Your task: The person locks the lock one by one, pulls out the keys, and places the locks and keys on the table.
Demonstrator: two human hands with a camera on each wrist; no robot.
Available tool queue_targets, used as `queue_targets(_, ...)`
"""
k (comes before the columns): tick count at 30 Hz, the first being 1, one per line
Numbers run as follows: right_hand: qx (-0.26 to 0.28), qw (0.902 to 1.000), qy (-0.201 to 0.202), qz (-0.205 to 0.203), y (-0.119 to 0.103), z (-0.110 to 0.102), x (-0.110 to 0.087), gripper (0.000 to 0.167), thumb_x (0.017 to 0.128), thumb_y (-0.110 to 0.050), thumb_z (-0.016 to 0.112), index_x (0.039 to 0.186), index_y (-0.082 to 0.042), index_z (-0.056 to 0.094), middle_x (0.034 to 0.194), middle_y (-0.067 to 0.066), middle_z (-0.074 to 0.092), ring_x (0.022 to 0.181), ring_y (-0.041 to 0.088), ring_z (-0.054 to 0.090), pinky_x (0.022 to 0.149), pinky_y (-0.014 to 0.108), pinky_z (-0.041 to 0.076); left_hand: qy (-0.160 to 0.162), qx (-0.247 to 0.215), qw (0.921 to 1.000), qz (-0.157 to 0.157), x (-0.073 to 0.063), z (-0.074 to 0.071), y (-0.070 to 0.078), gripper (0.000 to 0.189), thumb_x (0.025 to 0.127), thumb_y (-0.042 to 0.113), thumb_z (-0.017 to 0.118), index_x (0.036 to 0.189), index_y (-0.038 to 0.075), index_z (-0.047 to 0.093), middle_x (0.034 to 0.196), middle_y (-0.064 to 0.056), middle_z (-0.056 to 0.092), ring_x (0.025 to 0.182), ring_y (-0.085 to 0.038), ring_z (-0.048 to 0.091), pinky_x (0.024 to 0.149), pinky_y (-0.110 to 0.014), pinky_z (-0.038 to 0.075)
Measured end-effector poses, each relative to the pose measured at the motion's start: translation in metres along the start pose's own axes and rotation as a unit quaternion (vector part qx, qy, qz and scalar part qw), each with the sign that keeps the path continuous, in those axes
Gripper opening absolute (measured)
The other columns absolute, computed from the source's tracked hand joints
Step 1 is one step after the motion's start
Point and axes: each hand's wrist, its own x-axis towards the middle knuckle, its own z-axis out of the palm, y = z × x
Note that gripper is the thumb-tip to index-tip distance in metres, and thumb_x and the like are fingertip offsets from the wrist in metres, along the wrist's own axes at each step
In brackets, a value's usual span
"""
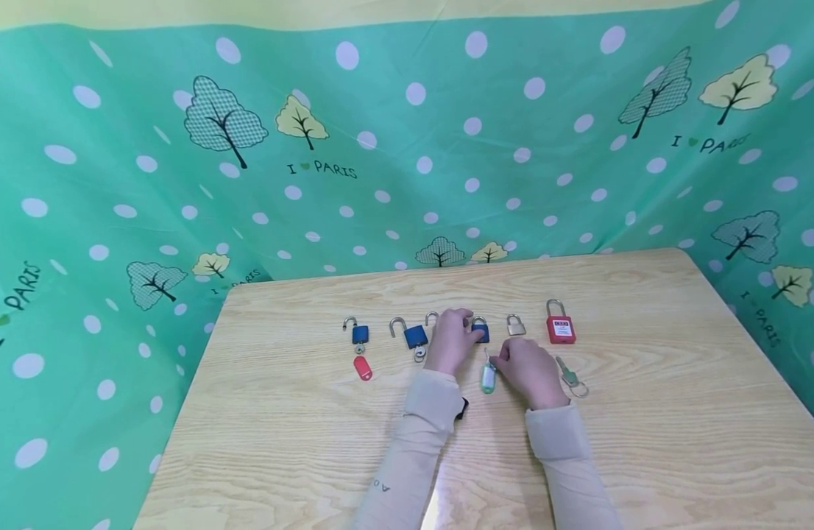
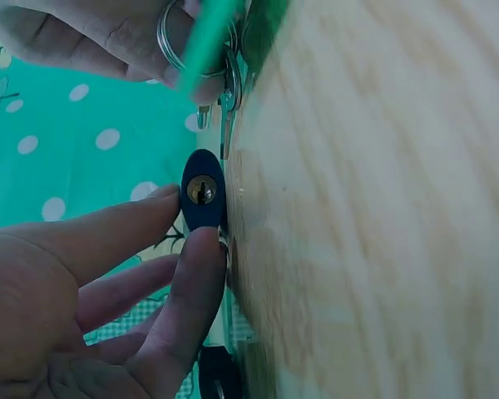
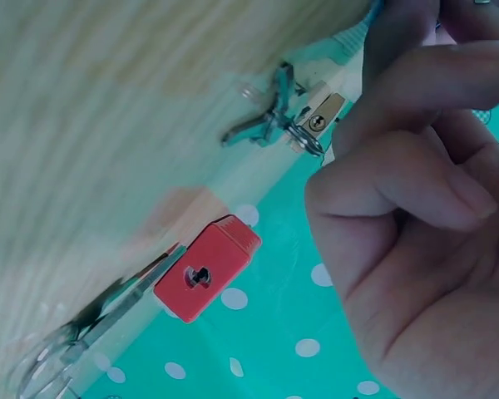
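Observation:
My left hand pinches a blue padlock between thumb and index finger. In the left wrist view its brass keyhole faces the camera, and the head view shows its shackle on the far side. Close in front of it, my right hand grips small keys on a ring with a green-rimmed tag. One key points toward the padlock, apart from the keyhole. In the right wrist view the right fingers are curled, and what they hold is hidden there.
Left lie two blue padlocks with swung-out shackles and keys inserted, one with a red tag. A third shackle shows behind my left hand. Rightward are a brass padlock, loose keys, a red padlock and its key.

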Motion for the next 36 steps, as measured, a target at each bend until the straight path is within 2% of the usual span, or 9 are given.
queue_targets(6,0.012,0.9996,0.024,-0.002,-0.003,-0.007,-0.003,0.019,0.093,-0.024,0.068,0.082,-0.009,0.067,0.071,0.004,0.062,0.061,0.019,0.053,0.053,0.029,0.040,-0.022,-0.021,0.9995,-0.001,-0.003,-0.005,0.001,0.042,0.092,0.022,0.072,0.130,0.006,0.063,0.096,-0.005,0.065,0.077,-0.011,0.058,0.072,-0.027,0.052)
queue_targets(10,0.014,0.9987,0.048,-0.010,-0.011,-0.010,-0.006,0.017,0.094,-0.022,0.068,0.088,-0.007,0.069,0.074,0.005,0.063,0.063,0.020,0.053,0.055,0.029,0.041,0.018,-0.030,0.9994,-0.001,-0.008,-0.017,-0.004,0.034,0.093,0.020,0.071,0.124,0.006,0.066,0.089,-0.002,0.067,0.073,-0.011,0.061,0.069,-0.027,0.053)
queue_targets(13,0.026,0.9984,0.048,-0.016,-0.020,-0.009,-0.006,0.017,0.094,-0.022,0.068,0.090,-0.006,0.069,0.075,0.005,0.063,0.061,0.019,0.053,0.054,0.029,0.041,0.067,0.028,0.9973,0.000,-0.012,-0.027,-0.010,0.029,0.092,0.020,0.071,0.118,0.008,0.069,0.091,-0.004,0.069,0.079,-0.016,0.065,0.069,-0.031,0.055)
queue_targets(16,0.040,0.9985,0.026,-0.027,-0.030,-0.003,-0.006,0.023,0.095,-0.026,0.067,0.096,-0.003,0.067,0.074,0.004,0.062,0.058,0.017,0.054,0.052,0.029,0.042,0.094,0.117,0.9888,-0.001,-0.019,-0.038,-0.018,0.031,0.091,0.024,0.073,0.118,0.009,0.070,0.102,-0.008,0.071,0.092,-0.025,0.067,0.079,-0.039,0.056)
queue_targets(20,0.030,0.9986,0.013,-0.041,-0.044,0.004,-0.004,0.039,0.095,-0.032,0.066,0.116,0.001,0.063,0.077,0.008,0.066,0.061,0.020,0.059,0.055,0.035,0.050,0.095,0.178,0.9795,0.010,-0.025,-0.050,-0.028,0.036,0.090,0.026,0.075,0.122,0.010,0.069,0.114,-0.012,0.069,0.105,-0.029,0.064,0.093,-0.042,0.052)
queue_targets(24,0.015,0.9985,0.028,-0.046,-0.053,0.011,0.001,0.053,0.095,-0.033,0.066,0.133,0.003,0.056,0.107,0.024,0.070,0.086,0.039,0.068,0.072,0.052,0.057,0.087,0.181,0.9790,0.033,-0.025,-0.052,-0.037,0.038,0.089,0.025,0.075,0.123,0.009,0.068,0.116,-0.012,0.069,0.105,-0.028,0.062,0.095,-0.039,0.052)
queue_targets(27,0.015,0.9986,0.022,-0.045,-0.057,0.016,0.005,0.054,0.096,-0.031,0.064,0.138,0.002,0.053,0.130,0.028,0.060,0.106,0.049,0.063,0.082,0.058,0.055,0.074,0.185,0.9790,0.045,-0.025,-0.050,-0.041,0.038,0.089,0.025,0.075,0.123,0.008,0.069,0.114,-0.011,0.069,0.101,-0.027,0.061,0.092,-0.038,0.051)
queue_targets(32,0.012,0.9991,-0.001,-0.041,-0.063,0.023,0.009,0.052,0.096,-0.030,0.063,0.140,-0.003,0.054,0.135,0.028,0.057,0.108,0.050,0.062,0.073,0.056,0.056,0.066,0.202,0.9761,0.047,-0.024,-0.048,-0.045,0.036,0.088,0.027,0.076,0.119,0.009,0.071,0.107,-0.008,0.071,0.094,-0.024,0.059,0.089,-0.035,0.049)
queue_targets(36,0.007,0.9987,0.004,-0.051,-0.068,0.026,0.013,0.050,0.096,-0.028,0.064,0.139,-0.005,0.055,0.135,0.027,0.057,0.109,0.050,0.062,0.072,0.055,0.056,0.062,0.193,0.9787,0.034,-0.020,-0.053,-0.049,0.037,0.086,0.027,0.078,0.118,0.010,0.072,0.110,-0.006,0.070,0.096,-0.021,0.057,0.088,-0.033,0.048)
